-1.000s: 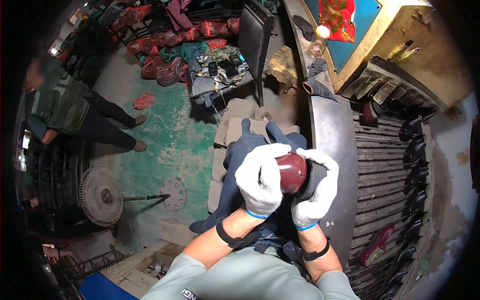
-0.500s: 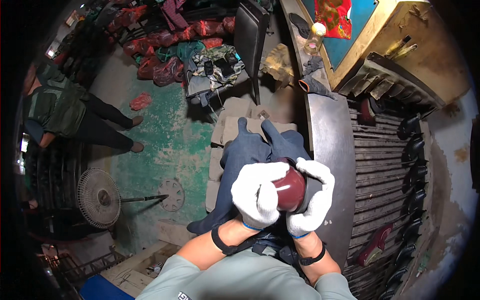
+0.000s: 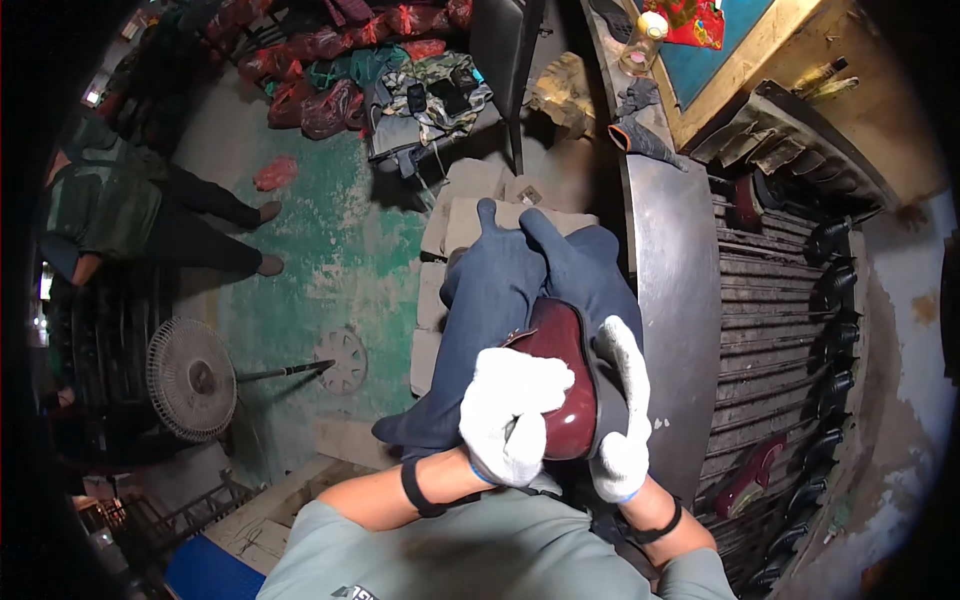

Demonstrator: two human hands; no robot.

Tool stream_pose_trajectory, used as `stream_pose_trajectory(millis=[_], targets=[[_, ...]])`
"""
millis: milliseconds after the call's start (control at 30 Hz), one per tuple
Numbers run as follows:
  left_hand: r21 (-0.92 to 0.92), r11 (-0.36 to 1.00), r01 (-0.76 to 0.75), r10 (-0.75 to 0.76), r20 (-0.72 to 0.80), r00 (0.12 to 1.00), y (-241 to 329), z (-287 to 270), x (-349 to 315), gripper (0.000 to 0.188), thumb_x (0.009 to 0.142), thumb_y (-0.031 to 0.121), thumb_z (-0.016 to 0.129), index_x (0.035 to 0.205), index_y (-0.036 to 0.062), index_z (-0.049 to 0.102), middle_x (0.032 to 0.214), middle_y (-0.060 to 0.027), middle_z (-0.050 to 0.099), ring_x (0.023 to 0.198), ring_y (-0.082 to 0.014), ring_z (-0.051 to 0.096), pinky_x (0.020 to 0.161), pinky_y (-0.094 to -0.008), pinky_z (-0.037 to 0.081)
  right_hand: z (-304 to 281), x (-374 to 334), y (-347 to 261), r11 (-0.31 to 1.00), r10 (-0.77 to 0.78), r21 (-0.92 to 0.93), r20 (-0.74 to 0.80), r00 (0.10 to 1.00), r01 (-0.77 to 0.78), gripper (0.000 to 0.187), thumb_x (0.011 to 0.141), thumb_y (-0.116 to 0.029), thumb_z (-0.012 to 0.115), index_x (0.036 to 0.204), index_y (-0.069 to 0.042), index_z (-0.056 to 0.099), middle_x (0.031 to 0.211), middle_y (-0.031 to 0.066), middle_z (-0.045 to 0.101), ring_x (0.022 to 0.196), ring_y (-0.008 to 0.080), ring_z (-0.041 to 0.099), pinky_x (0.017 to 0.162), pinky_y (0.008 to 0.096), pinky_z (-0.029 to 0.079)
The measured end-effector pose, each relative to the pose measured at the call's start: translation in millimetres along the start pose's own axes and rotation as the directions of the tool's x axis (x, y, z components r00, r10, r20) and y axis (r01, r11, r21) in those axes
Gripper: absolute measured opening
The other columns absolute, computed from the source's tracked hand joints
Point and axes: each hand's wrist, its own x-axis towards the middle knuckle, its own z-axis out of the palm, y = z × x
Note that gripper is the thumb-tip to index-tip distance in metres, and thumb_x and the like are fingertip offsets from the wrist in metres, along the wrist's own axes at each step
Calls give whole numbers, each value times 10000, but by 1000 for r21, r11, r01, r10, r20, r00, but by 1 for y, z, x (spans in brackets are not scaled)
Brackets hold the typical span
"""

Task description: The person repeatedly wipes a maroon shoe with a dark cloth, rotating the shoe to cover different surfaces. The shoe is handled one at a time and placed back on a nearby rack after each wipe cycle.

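Observation:
A glossy burgundy leather shoe [image 3: 570,405] with a dark sole and a small buckle is held above my lap, its rounded toe toward me. My right hand [image 3: 625,410], in a white knit glove, grips it along the sole side, fingers reaching up the edge and the thumb side near the toe. My left hand [image 3: 515,415], gloved the same way, rests against the upper with its fingers curled closed. Whatever those fingers may pinch is hidden by the glove.
A metal-edged bench [image 3: 675,300] runs along my right, beside a slatted rack [image 3: 765,330] bearing another burgundy shoe [image 3: 750,475] and several dark ones. A standing fan [image 3: 193,380] and a person [image 3: 120,205] are at left. A chair [image 3: 430,110] piled with clothing stands ahead.
The shoe has turned, so its buckle side and more of its length now show. My left hand has shifted slightly along the upper; my right fingers have straightened along the sole.

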Motion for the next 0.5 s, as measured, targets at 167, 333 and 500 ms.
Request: stream_pose_trajectory(millis=[167, 333, 500], targets=[[-111, 853, 511, -517, -44, 855, 32, -5, -26, 718, 1006, 163, 686, 1663, -5, 454, 1716, -230, 450, 1576, -354, 454, 1344, -473, 294, 3, -41, -23, 939, 306, 171, -25, 952, -297, 994, 1081, -543, 640, 1745, 100, 274, 1810, 205, 360, 1675, 275, 338, 1387, 416, 205], [-574, 125, 809, -949, 168, 266, 32, -6, -43, 649, 1067, 128, 749, 1645, 52, 465, 1523, -143, 617, 1353, -239, 646, 1149, -408, 549, 11, -64, -14, 880, 476, -27, 17, 880, -475, 750, 1141, -273, 596, 1744, 69, 309, 1706, 170, 489, 1535, 227, 499, 1303, 370, 362], [-629, -365, 687, -817, 570, 88, 27, -11, -53, 528, 1102, 226, 749, 1575, 90, 558, 1381, -87, 728, 1196, -229, 747, 1044, -417, 640, 22, -67, -10, 844, 487, 318, -113, 866, -433, 584, 1122, -139, 510, 1655, 90, 444, 1580, 187, 610, 1430, 247, 601, 1247, 375, 435]])
